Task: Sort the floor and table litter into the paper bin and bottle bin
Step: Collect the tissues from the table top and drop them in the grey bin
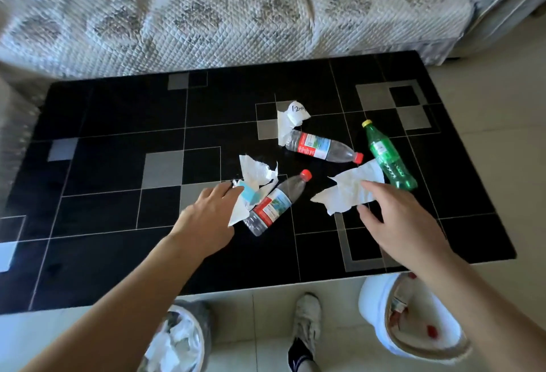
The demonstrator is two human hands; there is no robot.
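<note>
- Black glossy table (118,164) with grey squares, seen from the head camera, carries 3 bottles and 3 torn papers, all right of its middle.
- Near clear bottle (273,204) lies on its side, long axis diagonal, red cap pointing up and right, base toward the near edge.
- Far clear bottle (322,147) lies flat too, red cap pointing right and slightly toward the viewer, base touching the far paper (291,120), which bears handwriting too small to read.
- Green bottle (387,159) lies with its yellow cap pointing away, base toward the near right.
- Left hand (206,215) grips a crumpled paper (245,194) with a pale blue patch; its fingertips are hidden under the wad, which overlaps the near clear bottle's lower body. Torn white paper behind the wad may be the same piece; I cannot tell.
- Right hand (404,218) is spread wide, fingers straight, over the near edge of the right paper (351,191); whether it touches is unclear. That paper's far corner sits just beside the green bottle.
- Paper bin (180,339) on the floor at the near left holds white scraps, partly hidden by the left forearm.
- Bottle bin (375,312), white, at the near right is partly covered by the right forearm; its contents are blurred, with red caps showing.
- Shoe (307,321) stands between the bins.
</note>
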